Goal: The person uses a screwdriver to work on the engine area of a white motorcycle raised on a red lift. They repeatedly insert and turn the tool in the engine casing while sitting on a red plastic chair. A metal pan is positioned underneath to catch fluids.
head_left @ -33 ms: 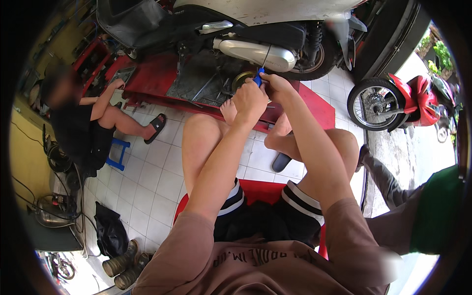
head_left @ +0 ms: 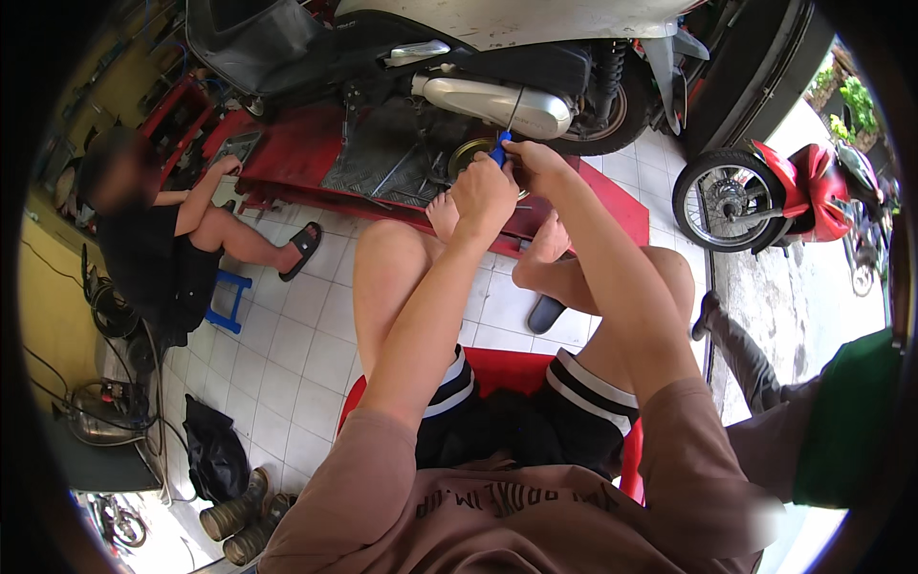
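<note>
Very little differs from the earlier frame: the green garment [head_left: 846,421] at the right edge sits slightly lower, and both hands and the blue-handled tool [head_left: 502,148] keep practically the same place, just above the centre. The near edge of the red platform [head_left: 287,158] slants from the left of the frame to right of centre, beneath the scooter [head_left: 526,24] at the top. White floor tiles [head_left: 296,354] stretch between the blue stool [head_left: 229,298] at centre left and the person's knees; a dark upright edge bounds the floor at right, near the red motorcycle [head_left: 822,196]. The left hand [head_left: 486,193] is curled closed around the lower part of the handle; the right hand [head_left: 537,165] pinches its upper end between thumb and fingers. The thin shaft points upward across the silver cover [head_left: 488,103]; whether its tip touches cannot be told.
</note>
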Tool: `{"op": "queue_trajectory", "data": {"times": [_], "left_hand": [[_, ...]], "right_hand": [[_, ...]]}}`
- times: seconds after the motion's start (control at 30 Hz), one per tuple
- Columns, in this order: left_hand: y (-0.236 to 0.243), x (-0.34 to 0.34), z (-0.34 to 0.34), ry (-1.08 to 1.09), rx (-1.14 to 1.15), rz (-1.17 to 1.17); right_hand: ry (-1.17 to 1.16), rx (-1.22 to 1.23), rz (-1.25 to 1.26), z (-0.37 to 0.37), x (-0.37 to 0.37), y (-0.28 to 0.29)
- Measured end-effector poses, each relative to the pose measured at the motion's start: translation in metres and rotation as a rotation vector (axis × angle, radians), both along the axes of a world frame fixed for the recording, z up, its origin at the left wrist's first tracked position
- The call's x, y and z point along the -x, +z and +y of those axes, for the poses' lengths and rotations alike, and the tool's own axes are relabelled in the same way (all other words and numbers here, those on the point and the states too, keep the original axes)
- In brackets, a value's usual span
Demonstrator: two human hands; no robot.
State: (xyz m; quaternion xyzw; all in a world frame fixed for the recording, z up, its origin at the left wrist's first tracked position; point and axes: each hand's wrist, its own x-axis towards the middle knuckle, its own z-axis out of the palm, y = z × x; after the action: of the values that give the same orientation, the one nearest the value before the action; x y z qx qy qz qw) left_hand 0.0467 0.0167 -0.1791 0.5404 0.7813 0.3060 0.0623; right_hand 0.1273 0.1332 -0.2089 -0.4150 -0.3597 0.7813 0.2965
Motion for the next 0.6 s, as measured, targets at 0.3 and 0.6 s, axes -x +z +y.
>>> {"op": "queue_trajectory", "data": {"times": [0.3, 0.6], "left_hand": [[-0.046, 0.022, 0.045, 0.046, -0.032, -0.627], [-0.026, 0.007, 0.024, 0.023, 0.008, -0.488]], "right_hand": [[0.195, -0.132, -0.221, -0.021, -0.022, 0.027], [-0.032, -0.068, -0.025, -0.020, -0.007, 0.010]]}}
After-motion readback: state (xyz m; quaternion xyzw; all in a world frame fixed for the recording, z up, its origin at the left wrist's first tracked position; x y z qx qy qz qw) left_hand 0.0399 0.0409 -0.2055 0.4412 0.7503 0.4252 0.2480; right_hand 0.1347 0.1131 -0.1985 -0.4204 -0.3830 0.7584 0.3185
